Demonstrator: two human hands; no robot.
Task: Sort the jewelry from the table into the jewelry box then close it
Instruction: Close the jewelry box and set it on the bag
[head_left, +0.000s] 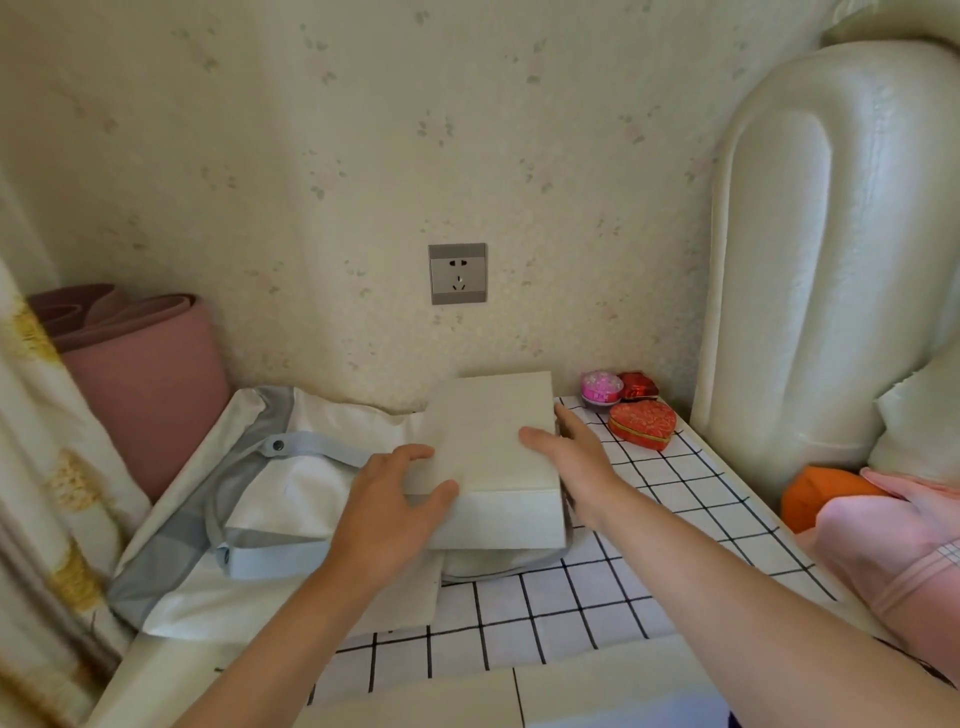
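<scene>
A white rectangular jewelry box, lid down, sits in the middle of the small table on top of a grey and white cloth bag. My left hand grips its front left corner, thumb on the front face and fingers on the left side. My right hand holds its right side, thumb on the lid and fingers along the right wall. A red heart-shaped case, a smaller red case and a pink round container stand at the table's back right.
The table wears a white cloth with a black grid. A grey and white cloth bag covers its left half. A pink rolled mat leans at far left, a padded headboard stands right, and a wall socket is behind.
</scene>
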